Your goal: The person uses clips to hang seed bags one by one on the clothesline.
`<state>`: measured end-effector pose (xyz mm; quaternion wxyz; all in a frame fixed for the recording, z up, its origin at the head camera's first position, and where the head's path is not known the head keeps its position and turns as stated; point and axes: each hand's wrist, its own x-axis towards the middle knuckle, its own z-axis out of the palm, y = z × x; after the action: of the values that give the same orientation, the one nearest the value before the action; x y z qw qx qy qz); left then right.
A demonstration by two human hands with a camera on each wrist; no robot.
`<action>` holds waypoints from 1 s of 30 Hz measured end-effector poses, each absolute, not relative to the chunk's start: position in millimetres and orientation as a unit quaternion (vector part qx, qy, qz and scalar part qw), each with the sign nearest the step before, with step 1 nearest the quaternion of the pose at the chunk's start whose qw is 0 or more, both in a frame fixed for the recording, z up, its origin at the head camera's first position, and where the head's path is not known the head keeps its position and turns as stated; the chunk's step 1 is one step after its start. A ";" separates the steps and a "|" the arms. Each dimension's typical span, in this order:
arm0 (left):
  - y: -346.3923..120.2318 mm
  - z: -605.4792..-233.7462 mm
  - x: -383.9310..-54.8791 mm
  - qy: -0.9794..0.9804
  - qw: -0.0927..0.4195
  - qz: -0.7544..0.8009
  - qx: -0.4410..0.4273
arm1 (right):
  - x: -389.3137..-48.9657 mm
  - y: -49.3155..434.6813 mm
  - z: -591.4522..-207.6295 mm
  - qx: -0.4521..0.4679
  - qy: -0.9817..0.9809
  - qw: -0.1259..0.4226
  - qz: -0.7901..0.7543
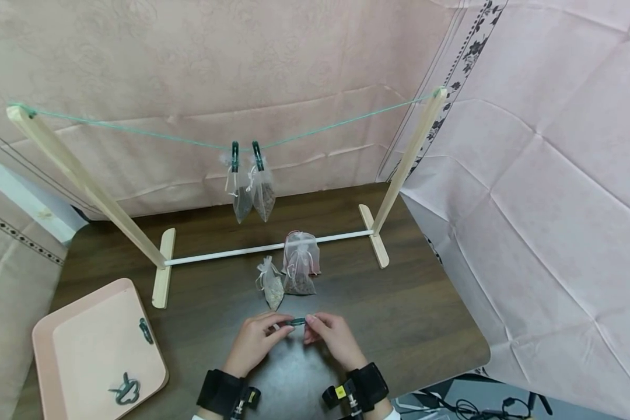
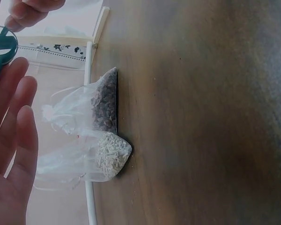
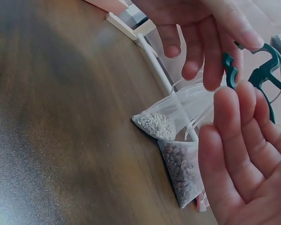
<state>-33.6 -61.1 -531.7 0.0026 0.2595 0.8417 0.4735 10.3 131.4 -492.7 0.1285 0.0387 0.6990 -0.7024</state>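
Between my two hands, low over the front of the table, is a dark green plastic clip (image 3: pixel 263 74) with a wire spring ring. My left hand (image 1: pixel 261 341) pinches one end of it between thumb and fingers, and my right hand (image 1: pixel 333 337) holds the other end. Just beyond the hands lies a small sheer drawstring pouch (image 1: pixel 271 283) of pale grains. Right beside it leans a larger sheer pouch (image 1: pixel 299 268) with dark brown contents. A reddish pouch (image 1: pixel 315 265) is partly hidden behind that one.
A green line (image 1: pixel 341 123) spans two wooden posts, with two filled pouches (image 1: pixel 264 195) hanging from it by green clips (image 1: pixel 234 156). A white rod (image 1: pixel 226 255) joins the stand's feet. At left, a pink tray (image 1: pixel 89 350) carries more clips (image 1: pixel 126 389).
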 end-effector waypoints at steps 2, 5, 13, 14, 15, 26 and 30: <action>-61.4 -531.6 -33.7 0.842 0.001 0.473 0.258 | 10.0 131.6 -493.4 0.036 0.697 0.130 -0.705; -62.2 -530.2 -33.5 0.843 0.001 0.472 0.257 | 10.2 131.8 -494.8 0.030 0.693 0.131 -0.709; -64.1 -531.2 -32.5 0.841 -0.016 0.472 0.265 | 11.3 133.4 -499.3 0.013 0.685 0.136 -0.715; -64.2 -531.1 -32.5 0.841 -0.018 0.471 0.266 | 11.4 133.6 -499.4 0.011 0.685 0.136 -0.715; -64.3 -531.1 -32.5 0.841 -0.020 0.470 0.267 | 11.6 133.8 -499.3 0.008 0.684 0.136 -0.717; -66.0 -532.0 -32.2 0.839 -0.049 0.466 0.276 | 12.5 133.0 -497.6 -0.009 0.682 0.129 -0.719; -64.3 -532.5 -32.5 0.857 -0.049 0.439 0.267 | 12.4 132.5 -496.9 -0.001 0.691 0.124 -0.712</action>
<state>-32.5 -64.4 -532.5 -0.0492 0.2665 0.8568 0.4386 12.4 132.5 -496.9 0.1235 -0.0009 0.6909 -0.7123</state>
